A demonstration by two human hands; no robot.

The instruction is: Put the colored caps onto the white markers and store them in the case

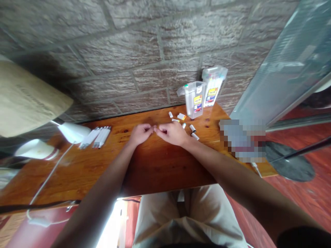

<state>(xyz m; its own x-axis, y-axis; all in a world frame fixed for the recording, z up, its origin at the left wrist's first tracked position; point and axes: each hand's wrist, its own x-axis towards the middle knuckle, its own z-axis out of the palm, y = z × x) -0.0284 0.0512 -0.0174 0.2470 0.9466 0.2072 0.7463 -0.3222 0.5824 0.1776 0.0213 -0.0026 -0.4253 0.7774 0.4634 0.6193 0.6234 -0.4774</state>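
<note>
My left hand and my right hand meet over the middle of the wooden table, their fingertips almost touching. Both have curled, closed fingers, and whatever may be between them is hidden or too small to name. Just beyond and to the right of my right hand lie several loose marker caps, white with coloured ends; a dark-ended cap is among the nearest. To the left of my left hand, capless white markers lie side by side in a row.
Two clear plastic marker cases stand against the stone wall; the rear one holds markers. On the left are a white lamp base, a paper cup and a cable. A blurred-out object lies at the table's right end.
</note>
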